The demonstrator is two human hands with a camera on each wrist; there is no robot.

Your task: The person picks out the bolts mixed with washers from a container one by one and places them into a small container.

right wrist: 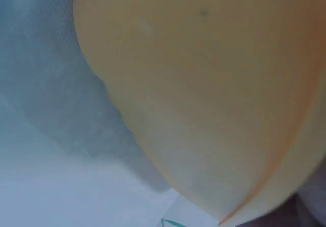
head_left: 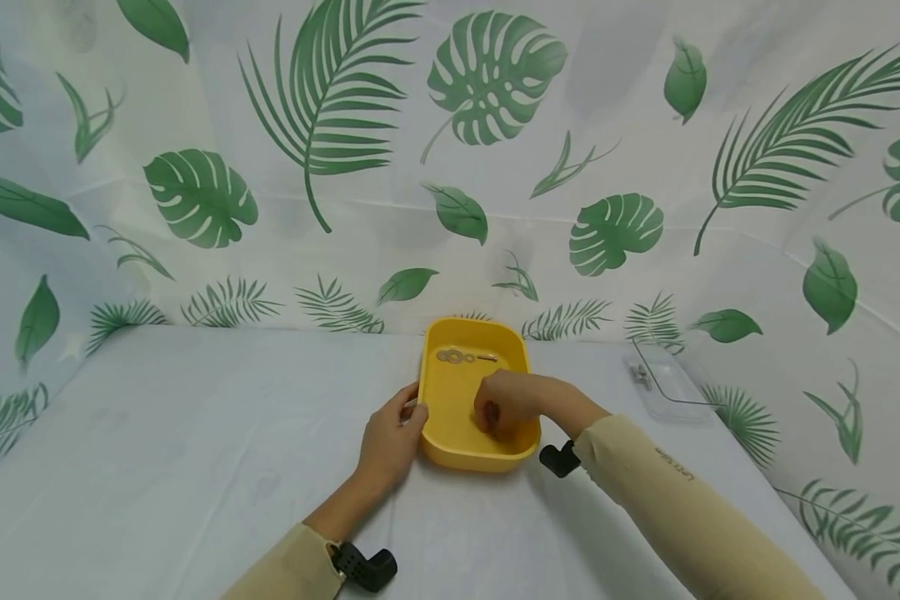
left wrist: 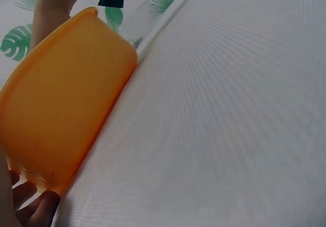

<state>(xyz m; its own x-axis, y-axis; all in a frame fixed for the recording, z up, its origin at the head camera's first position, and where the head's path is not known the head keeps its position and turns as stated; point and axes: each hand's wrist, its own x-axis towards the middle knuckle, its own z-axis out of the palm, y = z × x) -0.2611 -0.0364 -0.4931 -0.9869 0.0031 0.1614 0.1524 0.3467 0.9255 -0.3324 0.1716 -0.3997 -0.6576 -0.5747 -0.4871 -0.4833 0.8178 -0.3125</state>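
Note:
A yellow rectangular tray [head_left: 450, 392] sits on the white-covered table in the head view. My left hand [head_left: 392, 437] holds its left side, thumb at the rim and fingers against the outer wall; in the left wrist view the curled fingers [left wrist: 35, 206] meet the wall low down. Inside the tray's near right part, my right hand [head_left: 508, 402] reaches down with curled fingers; I cannot tell whether they hold anything. Several flat metal washers [head_left: 455, 357] lie in a row at the tray's far end, beside a thin metal pin or screw [head_left: 487, 358]. The right wrist view shows mostly the tray's outer wall [right wrist: 204, 84].
A clear plastic box [head_left: 675, 392] with small metal parts [head_left: 640, 377] stands at the table's right edge. Behind the table hangs a leaf-patterned cloth [head_left: 495, 167]. Black wrist cameras sit below the left hand [head_left: 367, 568] and under the right wrist [head_left: 560, 459].

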